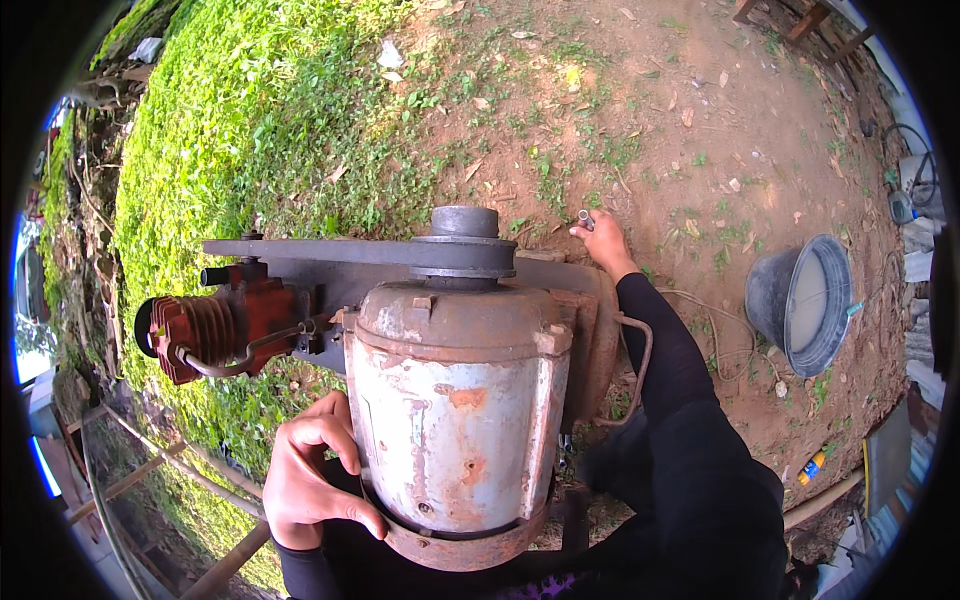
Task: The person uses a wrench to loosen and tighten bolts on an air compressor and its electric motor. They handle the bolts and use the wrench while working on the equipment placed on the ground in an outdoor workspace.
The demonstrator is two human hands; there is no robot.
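A rusty electric motor (450,430) with flaking white-grey paint stands in front of me, its pulley (464,222) at the far end. A belt (320,250) runs left from the pulley, above a red compressor head (225,330) with cooling fins. My left hand (315,475) is closed on the near left edge of the motor, thumb on the rusty end ring and fingers curled at its side. Stretched out past the motor's right side, my right hand (605,243) is closed round a small metal tube-like piece (585,217), whose round hollow end shows.
A black bucket (775,295) with cloudy liquid lies tilted on the bare soil at right. A bent rusty handle (640,370) sticks out beside the motor. Cord (715,320) trails over the ground. A yellow-and-blue bottle-like item (811,468) lies lower right. Grass (200,160) covers the left.
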